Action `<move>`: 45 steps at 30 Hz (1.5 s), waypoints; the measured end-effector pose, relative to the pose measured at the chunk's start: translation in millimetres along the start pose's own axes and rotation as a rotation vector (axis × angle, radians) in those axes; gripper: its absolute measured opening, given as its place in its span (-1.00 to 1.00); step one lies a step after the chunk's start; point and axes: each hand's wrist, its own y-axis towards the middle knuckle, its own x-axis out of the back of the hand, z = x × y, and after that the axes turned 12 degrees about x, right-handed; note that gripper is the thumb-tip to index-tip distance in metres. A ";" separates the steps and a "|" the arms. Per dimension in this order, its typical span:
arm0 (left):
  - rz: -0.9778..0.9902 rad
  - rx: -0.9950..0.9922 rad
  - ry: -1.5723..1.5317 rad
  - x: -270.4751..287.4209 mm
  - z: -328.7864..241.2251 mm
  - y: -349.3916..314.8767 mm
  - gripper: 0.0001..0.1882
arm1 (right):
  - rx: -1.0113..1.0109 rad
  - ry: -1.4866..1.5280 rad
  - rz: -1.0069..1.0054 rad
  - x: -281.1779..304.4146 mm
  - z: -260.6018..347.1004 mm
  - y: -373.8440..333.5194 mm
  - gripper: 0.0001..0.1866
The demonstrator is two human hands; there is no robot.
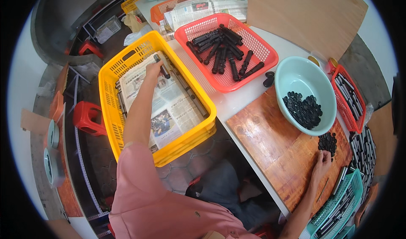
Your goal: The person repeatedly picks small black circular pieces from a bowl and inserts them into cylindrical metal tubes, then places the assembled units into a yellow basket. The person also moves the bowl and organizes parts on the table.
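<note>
My left hand (pixel 154 71) is stretched over the yellow crate (pixel 212 112), its fingers wrapped round a short black tube (pixel 165 72). Under it a newspaper sheet (pixel 141 97) covers most of the crate's inside, and dark tubes (pixel 195 101) show along the side. On the wooden board (pixel 262 141) my right hand (pixel 322 166) has its fingertips pressed together at the edge of a small heap of black discs (pixel 327 143). Whether a disc is between those fingers is hidden. Many more black discs (pixel 302 110) fill the bottom of the pale green basin (pixel 300 69) just beyond.
A red basket (pixel 270 65) of black ribbed tubes (pixel 224 48) stands between crate and basin. At the right are a teal basket (pixel 359 182), a smaller red basket (pixel 359 122) and piled metallic tubes (pixel 364 154). A thin stick (pixel 322 190) lies near my right forearm. Red stools (pixel 89 118) stand left.
</note>
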 end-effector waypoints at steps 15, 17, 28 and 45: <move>-0.381 -0.088 0.452 -37.0 11.3 150.2 -0.46 | -0.054 -0.206 0.047 -5.6 7.8 3.7 -0.81; -0.343 -0.016 0.484 -49.7 9.5 129.8 -0.43 | -0.075 -0.218 0.050 -1.0 2.8 1.2 -0.82; -0.093 -0.072 0.379 -30.1 26.8 124.6 -0.51 | -0.065 -0.238 0.067 -3.0 0.6 6.5 -0.80; -0.057 -0.045 0.357 -39.9 7.3 99.6 -0.31 | -0.035 -0.329 0.053 -8.6 14.4 7.3 -0.77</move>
